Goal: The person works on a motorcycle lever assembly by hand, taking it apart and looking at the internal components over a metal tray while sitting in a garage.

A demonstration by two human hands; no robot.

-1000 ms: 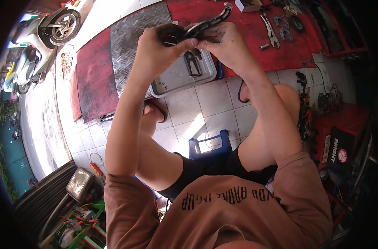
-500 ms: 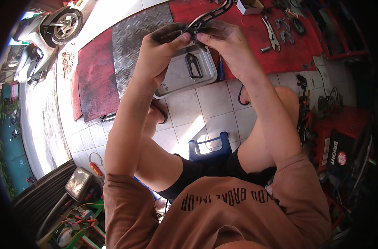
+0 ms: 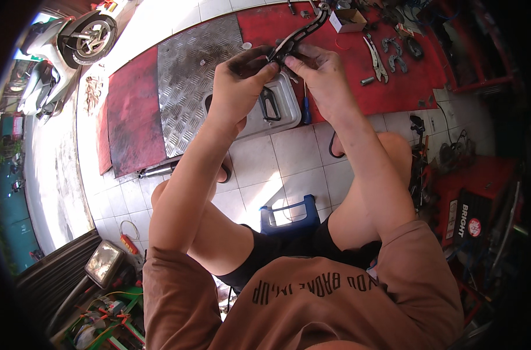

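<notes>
A curved metal lever (image 3: 305, 30) with cut-out slots is held up in front of me, its long end slanting away to the far right. My left hand (image 3: 243, 73) is closed on its near end, thumb and fingers pinching from the left. From the other side my right hand (image 3: 318, 73) pinches the same end. Dark grime covers the fingertips of both. Below the hands, partly hidden by them, is a shallow metal tray (image 3: 290, 123) with a black loop-shaped part (image 3: 269, 106) in it. Beside the tray lies a screwdriver with a blue handle (image 3: 307, 109).
Pliers (image 3: 374, 58), curved grey metal pieces (image 3: 396, 55) and an open white box (image 3: 348, 22) lie on the red mat (image 3: 335, 102). Left of the tray is a diamond-plate sheet (image 3: 190, 76). A blue stool (image 3: 289, 220) stands between my legs. A scooter (image 3: 61, 64) is parked far left.
Both hands have come slightly nearer and to the right with the lever, and more of its far end shows. The grip stays the same. The whole view has shifted a little.
</notes>
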